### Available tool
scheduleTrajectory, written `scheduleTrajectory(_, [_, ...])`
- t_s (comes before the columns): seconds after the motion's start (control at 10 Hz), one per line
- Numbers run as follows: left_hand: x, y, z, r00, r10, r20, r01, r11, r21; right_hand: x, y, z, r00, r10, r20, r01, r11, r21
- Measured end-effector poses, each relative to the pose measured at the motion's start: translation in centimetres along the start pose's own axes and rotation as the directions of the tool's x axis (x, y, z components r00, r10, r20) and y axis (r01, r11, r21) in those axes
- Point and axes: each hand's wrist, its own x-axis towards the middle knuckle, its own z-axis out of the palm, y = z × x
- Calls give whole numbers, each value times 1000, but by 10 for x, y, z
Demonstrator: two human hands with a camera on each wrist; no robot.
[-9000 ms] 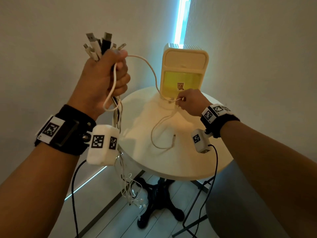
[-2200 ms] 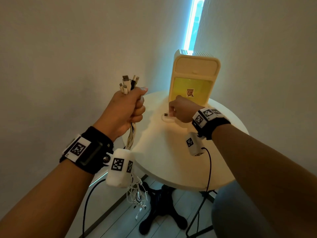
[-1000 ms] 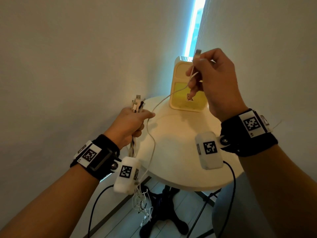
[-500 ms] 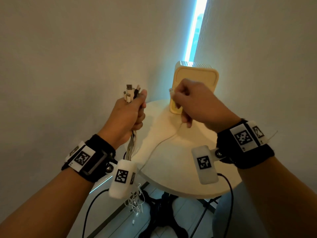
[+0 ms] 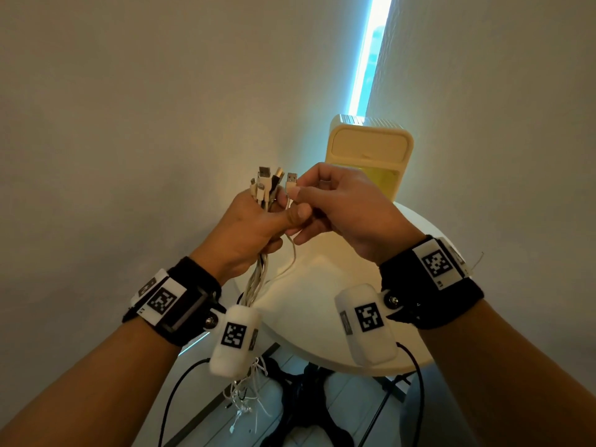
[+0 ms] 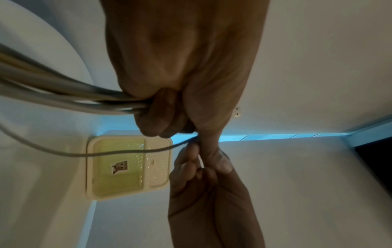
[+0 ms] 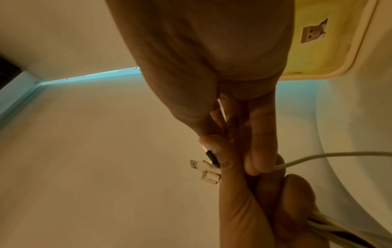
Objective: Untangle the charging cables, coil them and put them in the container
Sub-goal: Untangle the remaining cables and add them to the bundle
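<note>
My left hand [image 5: 274, 221] grips a bundle of charging cables [image 5: 258, 275] in its fist, with the plugs [image 5: 266, 183] sticking up above it. My right hand [image 5: 298, 196] pinches the USB plug of one white cable [image 5: 292, 182] right beside those plugs. That cable [image 5: 292, 256] hangs down from the two hands towards the table edge. In the left wrist view the bundle [image 6: 63, 94] enters the fist and the single cable [image 6: 106, 153] runs below it. The cream and yellow container [image 5: 371, 150] stands upright at the back of the table.
A round white table [image 5: 322, 304] on a black pedestal foot [image 5: 303, 408] lies under my hands. The loose cable ends [image 5: 248, 391] dangle past its left edge, close to the floor. Walls close in behind and on both sides.
My right hand came left with the white cable's plug and brought it up against the plugs in my left hand. My left hand kept its grip on the bundle.
</note>
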Motion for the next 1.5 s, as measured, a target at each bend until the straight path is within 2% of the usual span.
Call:
scheduleTrajectory(0.1, [1,7,1,999,-27,21,25,995,98,0,4,0,1000,3,25,-4,999,44])
scheduleTrajectory(0.2, [5,5,3,998,-49,-29,53,987,151,1,10,8,999,-45,-24,43,997,-58])
scheduleTrajectory(0.3, [6,4,7,994,-52,-98,66,988,140,2,13,13,985,-109,-133,89,985,-148])
scheduleTrajectory(0.5, [8,8,19,983,-17,-180,52,980,190,6,8,8,981,-138,-139,113,978,-177])
scheduleTrajectory(0.6, [11,7,21,984,-36,-173,71,977,200,10,-3,8,970,-223,-97,200,958,-207])
scheduleTrajectory(0.7, [11,4,23,992,-22,-123,53,966,253,12,-9,18,974,-212,84,228,893,-387])
scheduleTrajectory(0.8, [10,6,31,990,-24,-137,60,962,265,18,-6,29,934,-318,165,347,692,-633])
scheduleTrajectory(0.9, [10,4,30,985,-67,-158,111,952,286,27,-4,27,920,-358,158,362,628,-688])
scheduleTrajectory(1.0, [15,6,30,969,-98,-228,160,949,272,30,-5,24,941,-301,158,328,687,-649])
scheduleTrajectory(1.1, [17,10,32,965,-68,-253,152,931,331,28,-1,26,946,-279,165,318,706,-633])
scheduleTrajectory(1.2, [8,13,35,977,-62,-203,110,966,233,25,-3,24,949,-233,210,313,669,-674])
scheduleTrajectory(1.3, [1,12,36,988,-79,-136,110,965,237,24,-13,18,948,-164,273,313,634,-707])
scheduleTrajectory(1.5, [1,15,36,987,-121,-106,138,975,177,28,-16,25,945,-196,261,325,639,-697])
